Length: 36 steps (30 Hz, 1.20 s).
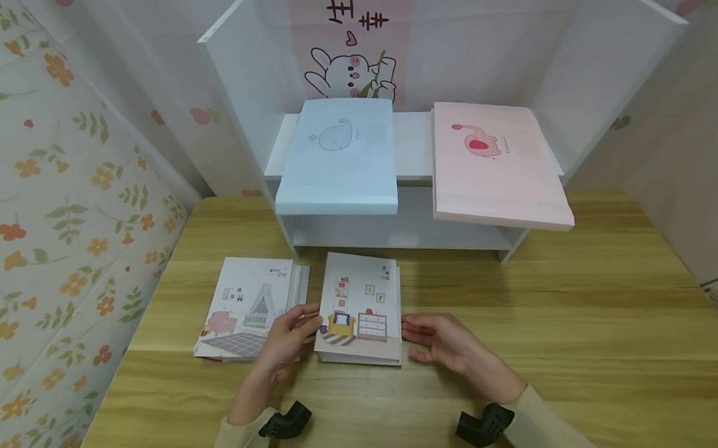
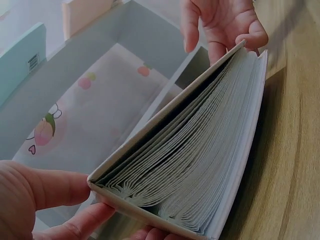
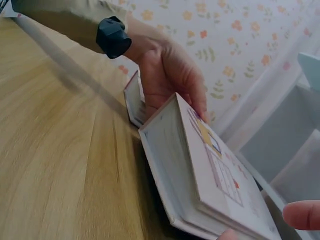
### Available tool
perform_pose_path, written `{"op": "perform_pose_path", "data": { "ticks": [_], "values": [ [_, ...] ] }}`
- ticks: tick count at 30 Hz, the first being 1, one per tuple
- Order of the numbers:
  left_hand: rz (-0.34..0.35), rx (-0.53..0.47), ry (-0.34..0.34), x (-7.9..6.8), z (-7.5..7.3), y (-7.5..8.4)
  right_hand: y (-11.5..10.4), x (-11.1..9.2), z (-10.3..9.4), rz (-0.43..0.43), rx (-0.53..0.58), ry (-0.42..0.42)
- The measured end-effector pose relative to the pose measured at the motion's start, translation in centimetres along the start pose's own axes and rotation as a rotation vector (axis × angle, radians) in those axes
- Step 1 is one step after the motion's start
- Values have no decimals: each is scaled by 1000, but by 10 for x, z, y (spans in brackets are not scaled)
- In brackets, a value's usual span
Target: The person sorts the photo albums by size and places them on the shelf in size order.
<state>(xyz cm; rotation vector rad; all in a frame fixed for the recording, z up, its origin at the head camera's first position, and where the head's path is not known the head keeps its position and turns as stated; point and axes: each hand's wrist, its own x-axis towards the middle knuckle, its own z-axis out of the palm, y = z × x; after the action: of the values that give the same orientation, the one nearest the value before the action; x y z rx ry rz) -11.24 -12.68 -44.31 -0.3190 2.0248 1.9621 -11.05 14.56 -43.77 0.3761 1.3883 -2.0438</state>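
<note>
A thick white photo album [image 1: 362, 304], its cover printed with a yellow armchair and drawers, lies between the two hands in the head view. My left hand [image 1: 292, 337] holds its spine side, thumb at the front cover's edge and fingers down along the spine. In the left wrist view its page edges [image 2: 195, 145] face the camera, bunched near the spine. My right hand [image 1: 442, 340] is at the opposite side, fingers loosely bent and fingertips right at the cover's edge. Close left of that hand pair lies another white album [image 1: 248, 309] with a pink pig and grey house.
Behind the albums stands a white shelf [image 1: 395, 229] with tall side panels. On it rest a light blue whale album [image 1: 338, 158] and a pink elephant album [image 1: 495, 164], both jutting past the shelf's front. The wooden table [image 1: 610, 320] extends to the right.
</note>
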Motion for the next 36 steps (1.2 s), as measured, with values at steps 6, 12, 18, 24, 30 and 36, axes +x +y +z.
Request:
{"op": "perform_pose_path", "data": {
  "ticks": [6,12,18,24,30,36],
  "values": [
    [-23,-25,-12,-2,0,2,5,1,4,-80,-142,50],
    [-32,-74,-15,-4,1,2,10,-3,13,-165,-294,169],
    [-32,-109,-53,-7,2,-1,14,-6,21,-245,-340,218],
    [-16,-146,-61,-13,4,1,16,-11,25,-300,-351,261],
    [23,-168,-59,-18,4,7,14,-17,30,-331,-347,282],
    [30,-189,-77,-23,6,15,8,-24,33,-346,-354,299]
  ]
}}
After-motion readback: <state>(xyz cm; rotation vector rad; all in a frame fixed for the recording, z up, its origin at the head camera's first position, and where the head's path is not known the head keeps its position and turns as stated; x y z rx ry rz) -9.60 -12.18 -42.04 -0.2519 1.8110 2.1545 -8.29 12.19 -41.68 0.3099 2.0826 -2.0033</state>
